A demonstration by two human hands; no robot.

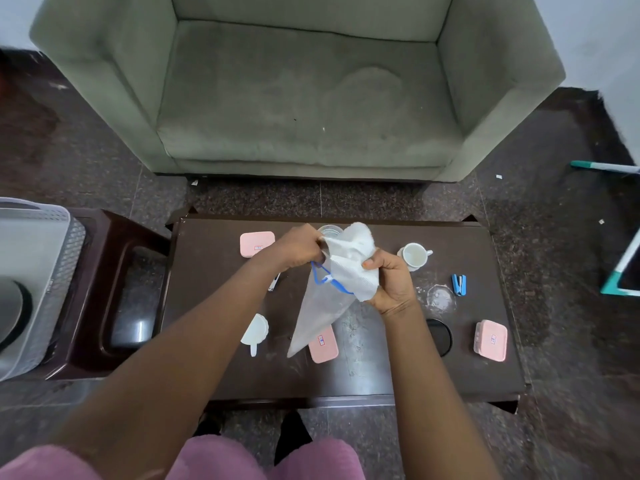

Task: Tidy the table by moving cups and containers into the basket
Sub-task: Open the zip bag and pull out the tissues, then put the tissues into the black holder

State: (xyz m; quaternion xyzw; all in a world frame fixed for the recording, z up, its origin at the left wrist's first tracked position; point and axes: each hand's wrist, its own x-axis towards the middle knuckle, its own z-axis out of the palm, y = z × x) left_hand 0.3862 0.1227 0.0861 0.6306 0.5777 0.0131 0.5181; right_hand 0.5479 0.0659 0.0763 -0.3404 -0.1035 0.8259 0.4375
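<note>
Both hands hold a white cloth bag point(341, 271) with a blue cord above the dark table point(381, 368). My left hand point(298, 247) pinches its upper left edge; my right hand point(388, 282) grips its right side. Three pink containers lie on the table: one at the back left point(257, 243), one at the front middle point(323, 346) partly under the bag, one at the front right point(491, 340). A white cup on a saucer point(415, 255) stands at the back right. A clear cup point(328, 231) shows behind the hands. A white lidded cup point(256, 330) lies at the front left. The grey basket point(38, 271) is far left.
A blue stapler point(459, 284), a clear glass lid point(440, 299) and a black round lid point(440, 336) lie on the right half. A small white tool point(274, 283) shows under my left forearm. A dark stool point(121, 299) carries the basket. A green sofa point(298, 98) stands behind.
</note>
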